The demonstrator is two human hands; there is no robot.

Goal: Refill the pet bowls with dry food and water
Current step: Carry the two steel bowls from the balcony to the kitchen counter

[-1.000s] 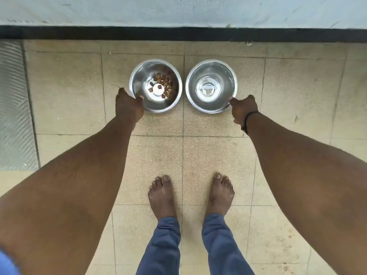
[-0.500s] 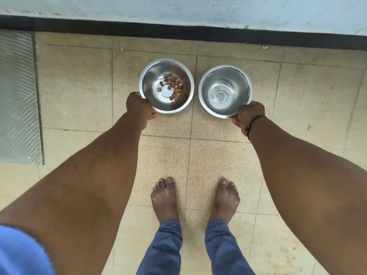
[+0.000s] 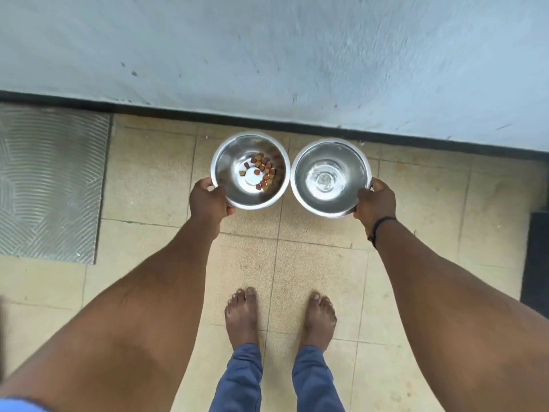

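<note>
Lifting both steel bowls off the floor now, mid-frame. Left hand (image 3: 208,200) gripping kibble bowl (image 3: 234,185), right hand (image 3: 375,202) gripping water bowl (image 3: 350,173). Ready for refilling.

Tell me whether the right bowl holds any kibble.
No. The right bowl shows only bare steel; the kibble lies in the left bowl.

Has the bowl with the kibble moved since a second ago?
Yes. The left hand has lifted the kibble bowl off the floor tiles.
</note>
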